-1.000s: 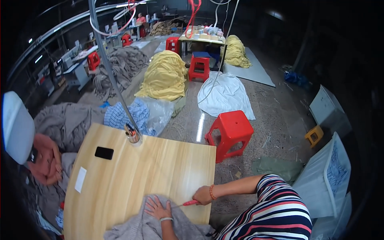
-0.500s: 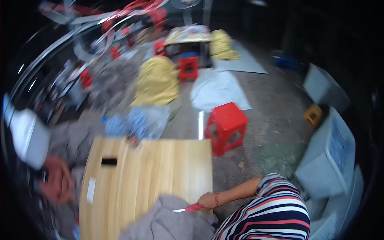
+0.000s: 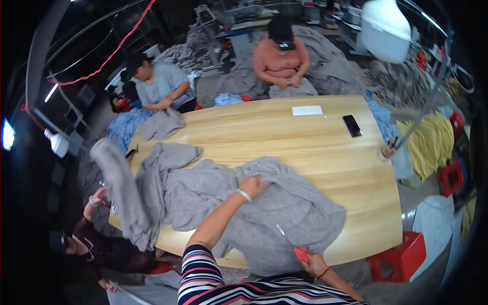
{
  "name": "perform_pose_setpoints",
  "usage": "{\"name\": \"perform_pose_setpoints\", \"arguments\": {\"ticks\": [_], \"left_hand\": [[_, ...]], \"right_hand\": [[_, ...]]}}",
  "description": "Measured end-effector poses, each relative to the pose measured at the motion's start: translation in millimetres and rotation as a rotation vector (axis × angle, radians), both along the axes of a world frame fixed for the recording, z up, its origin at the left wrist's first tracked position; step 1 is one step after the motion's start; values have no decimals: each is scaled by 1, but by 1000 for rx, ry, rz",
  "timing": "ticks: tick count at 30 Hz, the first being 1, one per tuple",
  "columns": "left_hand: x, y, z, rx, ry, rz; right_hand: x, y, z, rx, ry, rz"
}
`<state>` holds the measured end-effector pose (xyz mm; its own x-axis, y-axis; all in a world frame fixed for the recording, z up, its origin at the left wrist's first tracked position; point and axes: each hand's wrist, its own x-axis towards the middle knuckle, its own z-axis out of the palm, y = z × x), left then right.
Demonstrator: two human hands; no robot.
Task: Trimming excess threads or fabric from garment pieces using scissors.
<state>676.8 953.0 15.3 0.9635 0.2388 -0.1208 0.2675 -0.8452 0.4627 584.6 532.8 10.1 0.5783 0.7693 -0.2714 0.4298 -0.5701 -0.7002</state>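
Note:
A large grey cloth (image 3: pixel 290 208), soft and rumpled, lies across the near side of the wooden table. My left hand (image 3: pixel 252 186) is closed on a fold of it, with a pale bracelet at the wrist. At the cloth's near edge, my right hand (image 3: pixel 316 265) grips red-handled scissors (image 3: pixel 302 253). Their slim metal blade (image 3: pixel 281 230) points forward over the cloth. More grey cloth (image 3: pixel 190 190) is bunched to the left, running toward a piece that a co-worker's hand (image 3: pixel 100 195) lifts.
Three people sit or stand around the wooden table (image 3: pixel 244 124). A phone (image 3: pixel 352 126) and a white card (image 3: pixel 307 111) lie on its far right. A red stool (image 3: pixel 399 256) stands beyond the right edge. A white lamp (image 3: pixel 386 30) hangs at upper right.
My view has swung left from the floor and stools to the table and co-workers. My left hand has come into view on the cloth. The scissors remain in my right hand.

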Motion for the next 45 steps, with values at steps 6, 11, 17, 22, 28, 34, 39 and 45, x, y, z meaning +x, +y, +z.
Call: {"name": "perform_pose_setpoints", "arguments": {"ticks": [6, 11, 17, 22, 28, 34, 39, 45], "left_hand": [[-10, -103, 168, -1546, -177, -110], [3, -183, 279, -1824, -361, -487], [37, -247, 315, -1350, -865, -727], [52, -262, 312, -655, -1211, -558], [53, -320, 309, -693, -1313, -639], [39, -342, 307, -682, -1260, -611], [23, -290, 328, -388, -1369, -515], [52, -213, 330, 63, -1308, -164]], "right_hand": [[12, 30, 48, 503, 248, -429], [42, 26, 94, 575, 353, -386], [68, -14, 115, 612, 507, -343], [78, -46, 119, 828, 811, -300], [80, -44, 89, 564, 407, -380], [112, -43, 120, 615, 152, -460], [179, -130, 125, 745, 247, -571], [285, -128, 188, 449, -310, -842]]}}
